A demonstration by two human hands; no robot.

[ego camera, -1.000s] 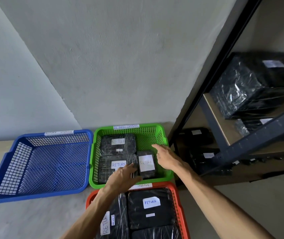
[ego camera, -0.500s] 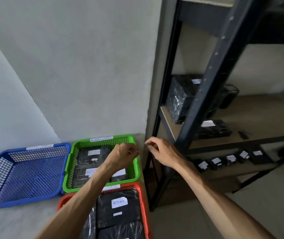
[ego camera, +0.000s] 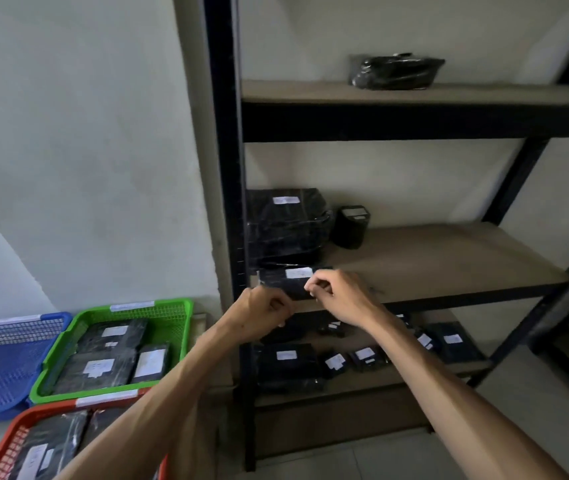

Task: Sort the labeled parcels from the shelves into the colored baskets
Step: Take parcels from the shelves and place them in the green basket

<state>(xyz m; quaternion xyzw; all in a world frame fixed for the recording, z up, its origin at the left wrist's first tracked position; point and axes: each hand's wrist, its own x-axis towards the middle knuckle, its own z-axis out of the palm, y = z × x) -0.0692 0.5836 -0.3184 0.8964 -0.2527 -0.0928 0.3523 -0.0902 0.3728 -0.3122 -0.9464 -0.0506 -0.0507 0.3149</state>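
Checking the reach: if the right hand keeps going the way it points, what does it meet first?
Most likely the flat black parcel at the middle shelf's front edge; the right hand points straight at it, though depth is unclear.

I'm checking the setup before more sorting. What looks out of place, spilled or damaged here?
Nothing stands out. Wrapped parcels lie flat in the green basket, and the flat parcel at the shelf edge sits squarely.
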